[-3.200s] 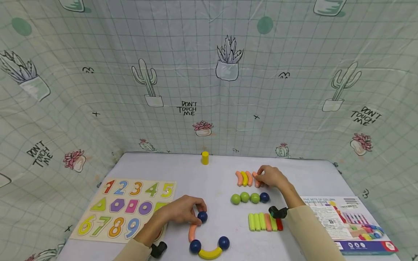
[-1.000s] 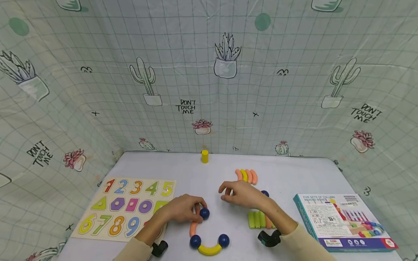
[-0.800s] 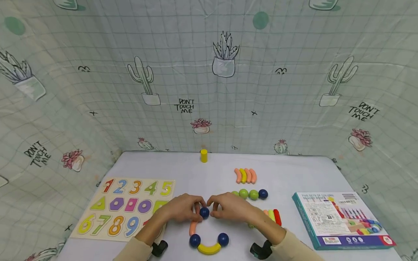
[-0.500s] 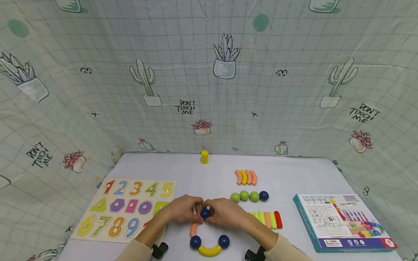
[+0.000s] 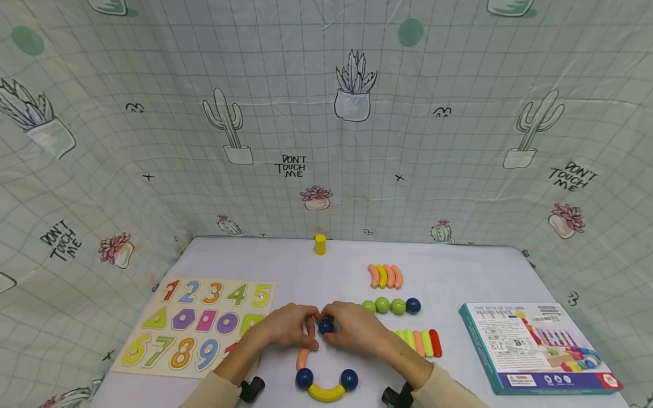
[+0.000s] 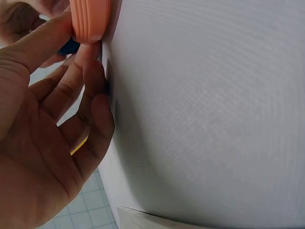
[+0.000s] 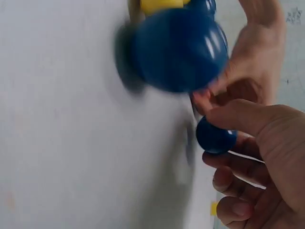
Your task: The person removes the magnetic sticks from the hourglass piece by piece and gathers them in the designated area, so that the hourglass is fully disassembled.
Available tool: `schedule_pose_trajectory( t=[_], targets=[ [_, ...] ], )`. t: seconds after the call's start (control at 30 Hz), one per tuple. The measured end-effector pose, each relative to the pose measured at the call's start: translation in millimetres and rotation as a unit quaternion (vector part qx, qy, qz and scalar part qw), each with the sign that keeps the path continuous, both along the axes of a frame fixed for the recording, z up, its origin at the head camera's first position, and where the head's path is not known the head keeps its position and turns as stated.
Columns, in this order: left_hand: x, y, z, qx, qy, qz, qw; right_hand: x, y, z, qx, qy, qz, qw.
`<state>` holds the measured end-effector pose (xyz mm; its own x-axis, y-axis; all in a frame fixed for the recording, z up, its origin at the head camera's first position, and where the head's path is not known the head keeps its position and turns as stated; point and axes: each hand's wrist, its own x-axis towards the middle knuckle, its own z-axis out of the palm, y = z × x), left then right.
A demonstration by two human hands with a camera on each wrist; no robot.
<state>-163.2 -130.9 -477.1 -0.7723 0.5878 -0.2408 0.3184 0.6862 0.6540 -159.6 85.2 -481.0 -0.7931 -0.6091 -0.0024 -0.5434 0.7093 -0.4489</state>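
Observation:
My left hand [image 5: 285, 327] pinches the upper end of an orange curved piece [image 5: 302, 358]; the left wrist view shows the ridged orange piece [image 6: 90, 19] at the thumb and fingers. Between my right thumb and index finger is a blue ball [image 5: 326, 326], seen too in the right wrist view as the smaller blue ball [image 7: 217, 136]. My right hand [image 5: 354, 328] is close against the left one. Below, the orange piece meets another blue ball [image 5: 304, 378], then a yellow curved piece [image 5: 327, 393] and a third blue ball [image 5: 349, 379].
To the right lie curved pieces [image 5: 390, 276], a row of green balls [image 5: 382, 305] ending in a blue ball [image 5: 413, 306], and short sticks [image 5: 418, 343]. A number puzzle board [image 5: 194, 328] lies left, a toy box [image 5: 538, 345] right. A yellow cylinder [image 5: 320, 245] stands at the back.
My right hand let go of an orange curved piece in the back row and came left to grip the blue ball. The ball has shifted slightly right and back. My left hand stayed put.

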Motion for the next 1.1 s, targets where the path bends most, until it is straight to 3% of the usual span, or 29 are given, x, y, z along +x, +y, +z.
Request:
schedule_pose_trajectory(
  t=[0.13, 0.33, 0.67, 1.1],
  targets=[
    [0.2, 0.4, 2.2, -0.004, -0.008, 0.005, 0.9999, -8.9, 13.2, 13.5, 0.0, 0.031, -0.029, 0.9991],
    [-1.4, 0.8, 2.4, -0.016, -0.017, 0.015, 0.9996, -24.7, 38.0, 29.0, 0.012, 0.02, -0.038, 0.999],
    [-1.1, 2.0, -1.8, -0.01, -0.027, 0.017, 0.9994, -36.9, 58.7, 16.0, 0.024, -0.003, -0.019, 0.9995],
    [0.3, 2.5, -1.4, -0.003, -0.031, 0.017, 0.9994, -41.4, 61.4, 8.4, 0.034, -0.006, -0.037, 0.9987]
  ],
)
